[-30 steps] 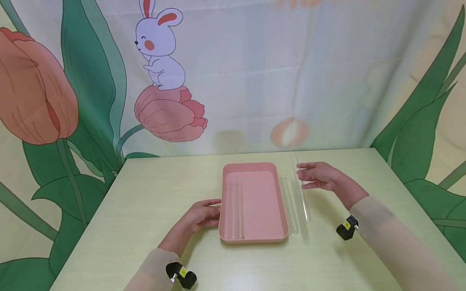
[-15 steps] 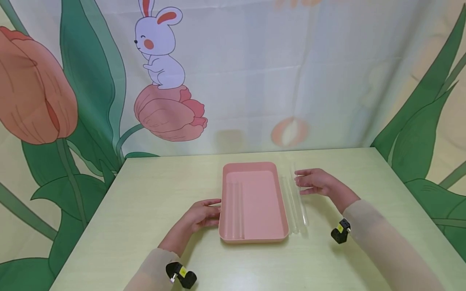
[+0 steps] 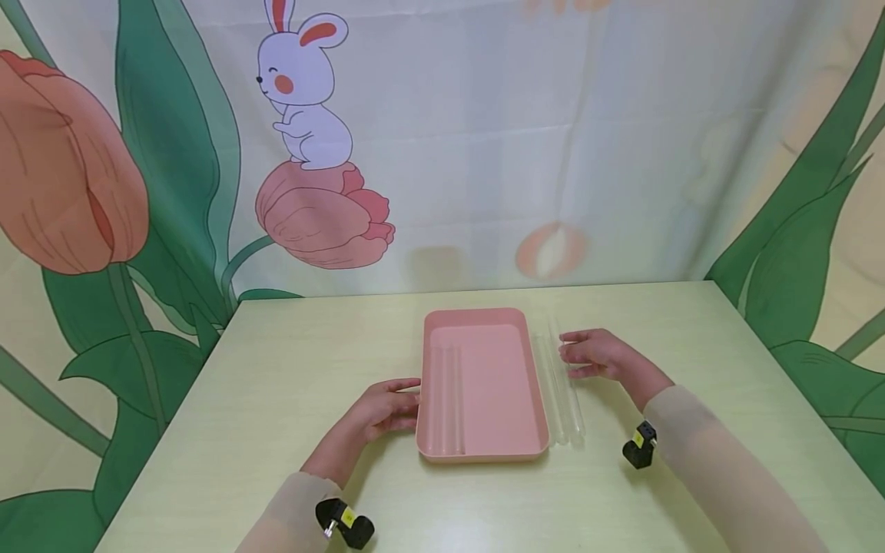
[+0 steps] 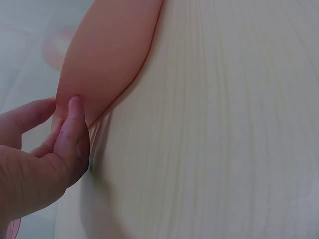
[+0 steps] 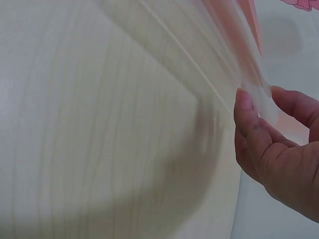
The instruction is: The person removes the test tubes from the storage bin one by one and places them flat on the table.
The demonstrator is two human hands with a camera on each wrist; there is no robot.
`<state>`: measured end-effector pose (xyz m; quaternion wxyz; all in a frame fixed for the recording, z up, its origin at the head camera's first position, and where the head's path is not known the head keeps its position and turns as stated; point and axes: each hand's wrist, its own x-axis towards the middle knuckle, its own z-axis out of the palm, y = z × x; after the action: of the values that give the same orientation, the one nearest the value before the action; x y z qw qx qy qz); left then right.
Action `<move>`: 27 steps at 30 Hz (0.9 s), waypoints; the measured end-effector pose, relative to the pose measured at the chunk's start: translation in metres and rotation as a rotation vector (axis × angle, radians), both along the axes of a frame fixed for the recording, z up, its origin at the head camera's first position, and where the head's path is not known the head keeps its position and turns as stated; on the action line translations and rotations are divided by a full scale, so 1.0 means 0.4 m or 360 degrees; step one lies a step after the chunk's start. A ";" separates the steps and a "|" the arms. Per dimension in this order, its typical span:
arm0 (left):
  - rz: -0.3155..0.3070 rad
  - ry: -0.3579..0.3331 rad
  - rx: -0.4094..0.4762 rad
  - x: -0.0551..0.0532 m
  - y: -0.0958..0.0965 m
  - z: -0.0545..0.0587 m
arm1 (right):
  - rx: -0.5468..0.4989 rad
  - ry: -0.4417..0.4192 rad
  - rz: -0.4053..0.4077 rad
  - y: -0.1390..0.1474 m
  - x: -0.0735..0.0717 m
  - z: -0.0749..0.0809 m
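Observation:
A shallow pink tray (image 3: pixel 501 384) lies on the table. Along its left side inside lie clear tubes (image 3: pixel 448 399), side by side. My left hand (image 3: pixel 387 407) rests its fingertips against the tray's left outer wall; in the left wrist view a fingertip (image 4: pixel 75 107) touches that wall. Just right of the tray, another clear tube (image 3: pixel 555 399) runs along its edge. Right of that one, my right hand (image 3: pixel 596 353) pinches a clear tube (image 3: pixel 575 418) between thumb and fingers, near its far half. In the right wrist view the held tube (image 5: pixel 234 37) looks blurred, with the tray's pink behind it.
The pale wood-grain table (image 3: pixel 297 346) ends at a printed curtain (image 3: pixel 470 153) with a rabbit and tulips. Black camera mounts (image 3: pixel 343 524) sit on both sleeves.
My right hand has brought its tube down and toward me, slightly left, so it now lies nearly alongside the other tube by the tray. The left hand and tray stay put.

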<state>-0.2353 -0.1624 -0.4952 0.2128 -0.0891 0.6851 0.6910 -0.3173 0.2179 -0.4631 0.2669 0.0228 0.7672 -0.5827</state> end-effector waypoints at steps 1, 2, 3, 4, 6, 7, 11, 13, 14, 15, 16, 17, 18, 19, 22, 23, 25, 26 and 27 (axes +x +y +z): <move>0.0001 0.0000 0.0001 0.000 0.000 0.000 | -0.0011 0.0002 -0.0002 0.005 -0.004 -0.008; 0.0001 0.0001 0.0003 0.000 0.000 0.000 | -0.0024 0.0002 0.0000 0.010 -0.008 -0.016; 0.0003 -0.0001 0.0003 0.001 0.000 0.000 | -0.0071 0.0000 0.0013 0.021 -0.022 -0.036; 0.0004 -0.0001 0.0004 0.001 0.000 0.000 | -0.0082 -0.0002 0.0015 0.026 -0.027 -0.045; 0.0008 -0.0003 -0.0002 0.001 0.000 0.001 | -0.0082 -0.0006 0.0015 0.032 -0.035 -0.060; 0.0010 -0.0005 -0.0005 0.001 0.000 0.001 | -0.0073 -0.0009 0.0012 0.032 -0.035 -0.062; 0.0013 -0.0006 -0.0013 0.001 0.001 0.001 | 0.0051 -0.0023 -0.0041 0.007 -0.007 -0.035; 0.0015 -0.0004 -0.0013 0.000 0.000 0.001 | 0.0068 -0.0031 -0.0062 0.000 0.001 -0.027; 0.0014 -0.0003 -0.0013 0.000 0.000 0.001 | 0.0074 -0.0035 -0.0068 -0.003 0.005 -0.025; 0.0015 -0.0003 -0.0012 0.001 0.000 0.001 | 0.0075 -0.0037 -0.0071 -0.004 0.007 -0.023; 0.0014 -0.0003 -0.0010 0.001 0.000 0.001 | 0.0075 -0.0039 -0.0070 -0.005 0.007 -0.024; 0.0013 -0.0004 -0.0010 0.001 0.000 0.001 | 0.0077 -0.0038 -0.0068 -0.006 0.007 -0.025; 0.0013 -0.0003 -0.0010 0.001 0.000 0.001 | 0.0079 -0.0035 -0.0064 -0.007 0.007 -0.027; 0.0011 -0.0003 -0.0010 0.002 0.000 0.001 | 0.0082 -0.0033 -0.0059 -0.008 0.006 -0.029; 0.0011 -0.0003 -0.0013 0.003 0.000 0.001 | 0.0086 -0.0027 -0.0054 -0.010 0.002 -0.035; 0.0012 -0.0003 -0.0018 0.003 0.000 0.002 | 0.0090 -0.0025 -0.0051 -0.011 0.001 -0.037; 0.0014 -0.0005 -0.0024 0.003 0.001 0.003 | 0.0090 -0.0026 -0.0058 -0.013 0.000 -0.038; 0.0014 -0.0007 -0.0028 0.003 0.001 0.004 | 0.0091 -0.0025 -0.0056 -0.014 0.000 -0.038; 0.0014 -0.0006 -0.0030 0.003 0.001 0.004 | 0.0097 -0.0021 -0.0050 -0.015 0.000 -0.037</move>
<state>-0.2340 -0.1620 -0.4934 0.2102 -0.0953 0.6907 0.6853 -0.3174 0.2120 -0.4780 0.2619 0.0469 0.7824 -0.5631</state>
